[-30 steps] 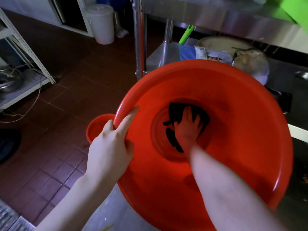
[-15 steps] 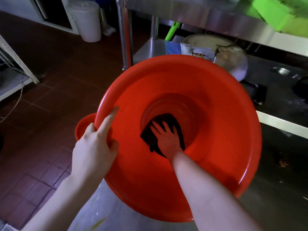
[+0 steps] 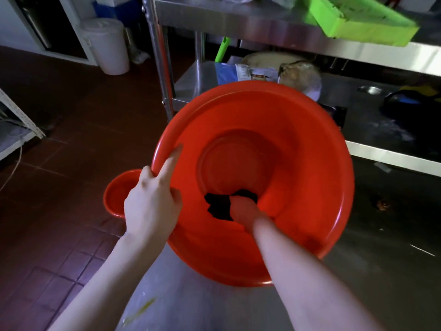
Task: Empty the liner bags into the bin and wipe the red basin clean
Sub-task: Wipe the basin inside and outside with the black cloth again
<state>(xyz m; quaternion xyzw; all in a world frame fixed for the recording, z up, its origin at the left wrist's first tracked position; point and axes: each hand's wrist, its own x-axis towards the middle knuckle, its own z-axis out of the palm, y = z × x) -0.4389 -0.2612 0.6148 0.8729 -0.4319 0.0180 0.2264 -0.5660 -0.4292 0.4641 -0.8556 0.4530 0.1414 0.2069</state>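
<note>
Red basin (image 3: 310, 149) is tipped up on edge over the steel worktop (image 3: 191, 306), mouth facing me. Whether its lower rim bears on the steel, I cannot tell. Left hand (image 3: 152, 206) clamps the near-left rim, forefinger laid straight along the inner wall and the other fingers wrapped behind the lip. Right hand (image 3: 241, 210) is down inside on a dark cloth (image 3: 218, 206), at the near edge of the flat bottom where floor meets wall. That hand is smeared with motion, so I cannot tell whether its fingers lie flat on the cloth or bunch it. Hands apart: one on the rim, one in the well. Judgement: thin plastic, light for its width, likely to flex under a push; glossy, probably slick if wet. Best hold is the rolled rim, the stiffest part, not the smooth wall. The cloth is limp and will ruck up unless pressed down. No liner bag shows inside, so I take this as the wiping step. Smaller red bowl (image 3: 117, 194) just beside my left hand, partly hidden by it. White lidded bin (image 3: 107, 44) stands well apart on the tiled floor.
</note>
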